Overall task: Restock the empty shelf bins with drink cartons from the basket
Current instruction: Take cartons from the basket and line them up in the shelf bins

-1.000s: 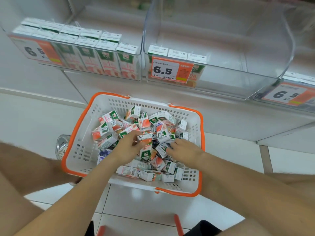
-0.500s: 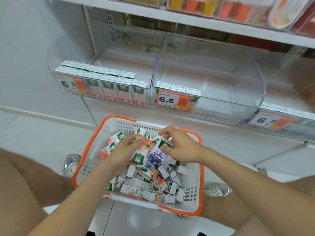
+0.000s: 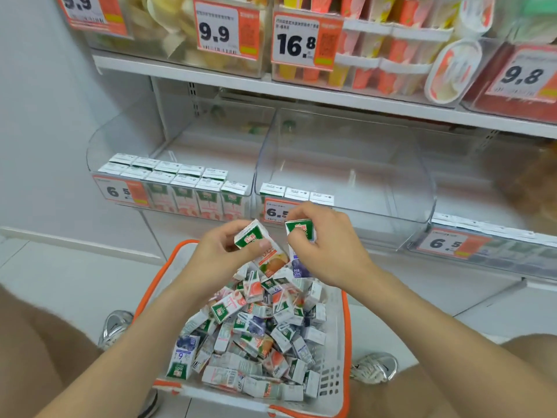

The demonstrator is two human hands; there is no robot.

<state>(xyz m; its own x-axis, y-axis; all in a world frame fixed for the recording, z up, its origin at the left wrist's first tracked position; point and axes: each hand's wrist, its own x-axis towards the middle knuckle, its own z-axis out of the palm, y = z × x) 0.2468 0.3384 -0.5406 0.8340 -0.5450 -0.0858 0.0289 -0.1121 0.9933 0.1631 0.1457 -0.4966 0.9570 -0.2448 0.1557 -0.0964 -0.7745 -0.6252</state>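
A white basket with an orange rim (image 3: pixel 348 333) sits on the floor, heaped with several small drink cartons (image 3: pixel 259 330). Above its far end my left hand (image 3: pixel 220 254) grips an orange-flavour carton (image 3: pixel 265 248), tilted. Beside it my right hand (image 3: pixel 328 245) holds a purple-flavour carton (image 3: pixel 298 251) upright. Both cartons hang just in front of the middle clear bin (image 3: pixel 346 164), which holds three cartons (image 3: pixel 297 193) at its front left and is otherwise bare. The left clear bin (image 3: pixel 126 137) has two rows of cartons (image 3: pixel 177 188) along its front.
A third bin (image 3: pixel 494 236) with a 6.5 price tag is at the right. The upper shelf (image 3: pixel 301 92) overhangs the bins with packed goods and price tags. My knees flank the basket, and shoes (image 3: pixel 375 366) rest on the white tiled floor.
Both hands rose out of the basket, each lifting a carton, and now hold them higher, near the middle bin's front. The view tilted upward, revealing the upper shelf.
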